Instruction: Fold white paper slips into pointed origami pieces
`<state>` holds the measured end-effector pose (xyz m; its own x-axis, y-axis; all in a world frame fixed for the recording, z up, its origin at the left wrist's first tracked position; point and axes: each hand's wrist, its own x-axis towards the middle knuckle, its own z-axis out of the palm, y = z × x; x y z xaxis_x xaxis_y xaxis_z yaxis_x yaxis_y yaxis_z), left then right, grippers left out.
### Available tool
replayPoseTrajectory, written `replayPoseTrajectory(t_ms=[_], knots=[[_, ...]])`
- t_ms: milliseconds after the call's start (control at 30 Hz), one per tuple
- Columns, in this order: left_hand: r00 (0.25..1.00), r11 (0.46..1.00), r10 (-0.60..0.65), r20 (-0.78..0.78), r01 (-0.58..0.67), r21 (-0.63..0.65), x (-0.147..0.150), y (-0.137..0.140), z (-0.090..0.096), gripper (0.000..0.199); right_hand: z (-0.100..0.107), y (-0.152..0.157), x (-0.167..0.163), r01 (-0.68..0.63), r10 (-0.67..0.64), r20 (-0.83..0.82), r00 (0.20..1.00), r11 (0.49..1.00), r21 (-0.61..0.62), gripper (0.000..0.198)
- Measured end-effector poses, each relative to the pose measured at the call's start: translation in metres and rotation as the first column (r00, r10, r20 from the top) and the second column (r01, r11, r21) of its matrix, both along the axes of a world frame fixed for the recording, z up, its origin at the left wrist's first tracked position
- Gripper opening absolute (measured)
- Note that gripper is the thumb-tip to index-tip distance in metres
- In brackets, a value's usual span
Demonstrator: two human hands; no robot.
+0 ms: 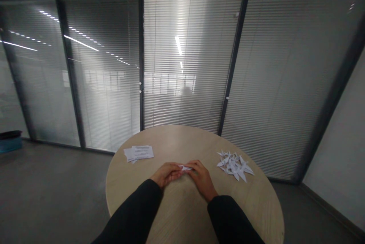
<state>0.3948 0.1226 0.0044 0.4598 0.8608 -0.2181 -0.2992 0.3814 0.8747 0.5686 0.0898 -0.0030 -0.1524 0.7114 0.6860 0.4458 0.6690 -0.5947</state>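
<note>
A small piece of folded white paper [185, 168] is pinched between my two hands over the middle of the round wooden table [182, 213]. My left hand [169, 173] grips its left end with the fingers closed. On the opposite end, my right hand [200, 176] has its thumb and fingers pressed together on the same paper. Much of the paper is hidden by my fingers, so its exact folded shape is unclear. To the right lies a heap of pointed white folded paper pieces, which look like origami cranes [235, 166].
Several sheets of white paper [144, 152], the top one printed, lie on the table's left side. Behind the table stands a glass partition with blinds [185, 111]. A blue bin [10, 143] is on the floor at the far left.
</note>
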Motion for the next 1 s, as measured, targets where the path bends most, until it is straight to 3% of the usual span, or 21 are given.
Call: replayPoseTrajectory(t_ms=[100, 167, 200, 233, 300, 367, 433, 667, 1000], knots=[[0.998, 0.995, 0.003, -0.06, 0.003, 0.095, 0.001, -0.002, -0.001, 0.037, 0.003, -0.002, 0.001, 0.024, -0.024, -0.019, 1.0, 1.0, -0.01, 0.02], [0.987, 0.962, 0.074, -0.14, -0.034, 0.272, 0.003, -0.003, -0.002, 0.049, 0.003, -0.003, 0.002, 0.055, -0.056, -0.054, 0.997, 0.998, -0.013, 0.023], [0.973, 0.915, 0.141, -0.181, -0.058, 0.399, 0.005, -0.003, -0.002, 0.051, 0.003, -0.002, 0.003, 0.07, -0.071, -0.071, 0.995, 0.997, -0.015, 0.024], [0.954, 0.84, 0.216, -0.208, -0.073, 0.538, 0.007, -0.004, -0.002, 0.052, 0.003, -0.002, 0.003, 0.082, -0.083, -0.086, 0.993, 0.996, -0.018, 0.025], [0.916, 0.634, 0.338, -0.218, -0.05, 0.772, 0.009, -0.005, -0.001, 0.048, 0.002, -0.001, 0.003, 0.097, -0.099, -0.108, 0.989, 0.995, -0.025, 0.028], [0.894, 0.462, 0.396, -0.209, 0.003, 0.887, 0.01, -0.006, 0.001, 0.039, 0.002, -0.001, 0.003, 0.101, -0.104, -0.117, 0.988, 0.994, -0.032, 0.03], [0.875, 0.392, 0.431, -0.22, 0.038, 0.919, 0.009, -0.007, 0.003, 0.027, 0.002, -0.001, 0.003, 0.096, -0.1, -0.115, 0.988, 0.995, -0.041, 0.031], [0.813, 0.419, 0.506, -0.286, 0.059, 0.906, 0.003, -0.008, 0.006, 0.019, 0.0, -0.001, 0.001, 0.086, -0.093, -0.107, 0.99, 0.994, -0.062, 0.031], [0.789, 0.367, 0.548, -0.279, 0.073, 0.927, 0.003, -0.007, 0.004, 0.02, 0.004, -0.003, 0.001, 0.07, -0.072, -0.099, 0.992, 0.997, -0.03, 0.03]])
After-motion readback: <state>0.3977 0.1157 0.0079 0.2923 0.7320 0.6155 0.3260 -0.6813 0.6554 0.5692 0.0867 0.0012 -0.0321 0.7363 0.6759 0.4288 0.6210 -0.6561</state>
